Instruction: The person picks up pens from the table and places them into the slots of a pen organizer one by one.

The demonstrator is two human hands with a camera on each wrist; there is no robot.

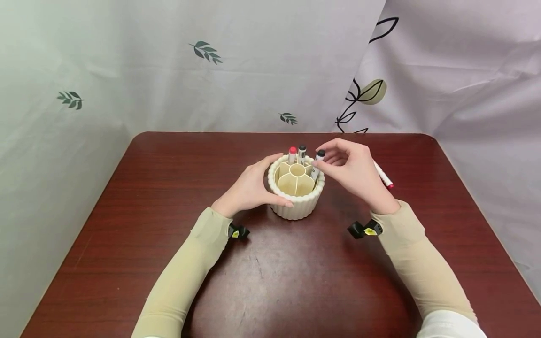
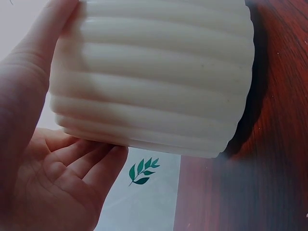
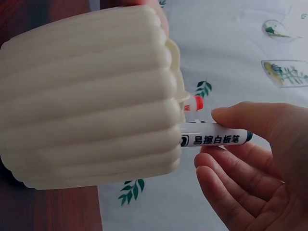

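Observation:
A cream, ribbed pen holder (image 1: 296, 206) with a scalloped rim and several compartments stands upright on the table. My left hand (image 1: 251, 185) grips its left side, thumb across the front and fingers round the back. Between thumb and fingers, my right hand (image 1: 357, 171) pinches a black-capped whiteboard marker (image 3: 211, 137). This marker's lower end is inside a right-hand compartment, its cap leaning up and to the right. Two more markers stand at the back of the holder, one red-capped (image 1: 292, 154), one black-capped (image 1: 302, 152). The front compartments show no pens.
Behind my right hand, a white marker (image 1: 383, 174) with a red end lies on the dark red table (image 1: 169, 188), partly hidden by the hand. A pale curtain (image 1: 253, 84) with leaf prints hangs beyond the table's far edge.

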